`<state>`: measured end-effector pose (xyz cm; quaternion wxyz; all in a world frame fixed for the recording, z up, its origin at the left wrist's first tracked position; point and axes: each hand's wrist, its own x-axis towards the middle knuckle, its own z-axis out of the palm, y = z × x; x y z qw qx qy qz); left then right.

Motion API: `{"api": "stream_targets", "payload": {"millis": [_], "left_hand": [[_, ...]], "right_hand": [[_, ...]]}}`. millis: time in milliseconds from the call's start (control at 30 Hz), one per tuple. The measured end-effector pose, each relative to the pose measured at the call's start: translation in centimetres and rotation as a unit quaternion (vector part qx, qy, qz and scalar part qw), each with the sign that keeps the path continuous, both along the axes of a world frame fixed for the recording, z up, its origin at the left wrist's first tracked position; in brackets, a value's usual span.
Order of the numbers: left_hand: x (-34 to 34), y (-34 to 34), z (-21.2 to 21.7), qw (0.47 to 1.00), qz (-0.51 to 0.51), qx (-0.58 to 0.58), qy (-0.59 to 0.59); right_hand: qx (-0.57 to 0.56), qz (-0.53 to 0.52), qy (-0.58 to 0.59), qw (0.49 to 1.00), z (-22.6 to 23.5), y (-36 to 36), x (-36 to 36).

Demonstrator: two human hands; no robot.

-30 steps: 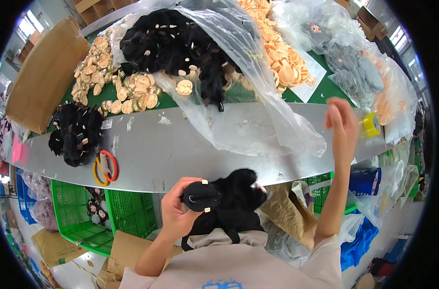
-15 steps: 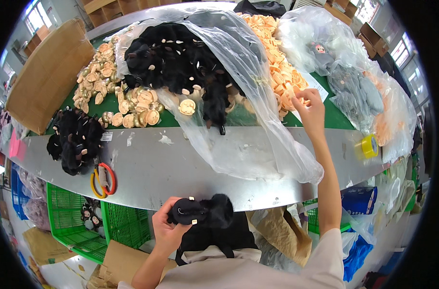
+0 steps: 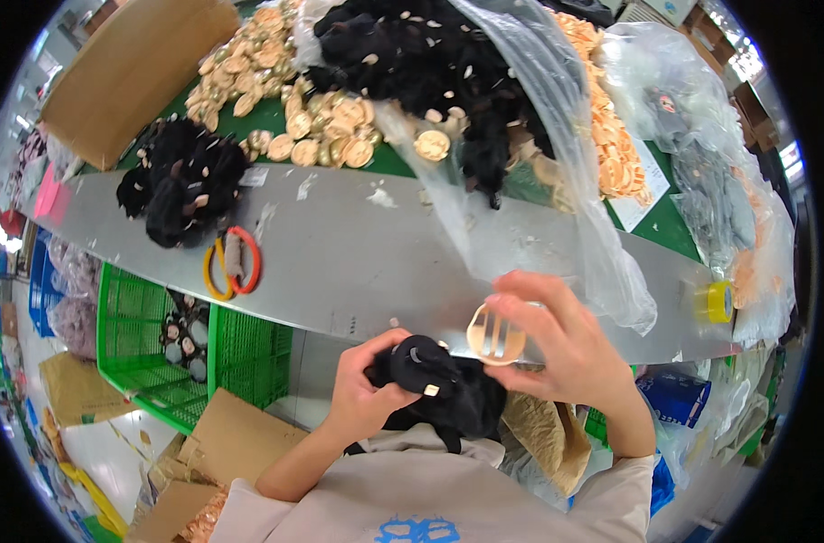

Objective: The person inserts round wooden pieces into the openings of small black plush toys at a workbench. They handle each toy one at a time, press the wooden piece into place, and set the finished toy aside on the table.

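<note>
Left hand [image 3: 362, 398] grips black plush piece [image 3: 435, 385] near body; right hand [image 3: 557, 348] pinches tan round disc [image 3: 495, 333] just right, above it, nearly touching, over grey surface [image 3: 340, 262].

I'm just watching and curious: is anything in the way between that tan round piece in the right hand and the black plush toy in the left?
Nothing visible. The right hand holds the tan round piece in its fingers right beside the black plush toy that the left hand grips. Only a small open gap lies between them, above the person's lap.
</note>
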<state>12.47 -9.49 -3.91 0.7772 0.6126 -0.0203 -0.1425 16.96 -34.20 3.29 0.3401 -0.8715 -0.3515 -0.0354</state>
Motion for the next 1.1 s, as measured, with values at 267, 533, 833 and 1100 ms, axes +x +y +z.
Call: {"api": "stream_targets", "payload": {"millis": [267,533,833,1100], "left_hand": [[-1.5,1.2,-1.3,0.991,-0.058,-0.069,0.104],[-1.7,2.2,-1.4,0.986,-0.073,-0.104,0.109],[-2.2,1.3,-0.7,1.000,-0.005,-0.012,0.021],[-2.8,0.2,-1.1,0.990,0.057,0.087,-0.095]], "right_hand": [[0.126,0.133,0.051,0.982,-0.9,4.0,-0.2],[0.034,0.156,0.003,0.987,0.0,4.6,-0.1],[0.189,0.011,0.038,0.981,-1.8,6.0,-1.5],[0.184,-0.048,0.211,0.959,-2.9,8.4,-1.6]]}}
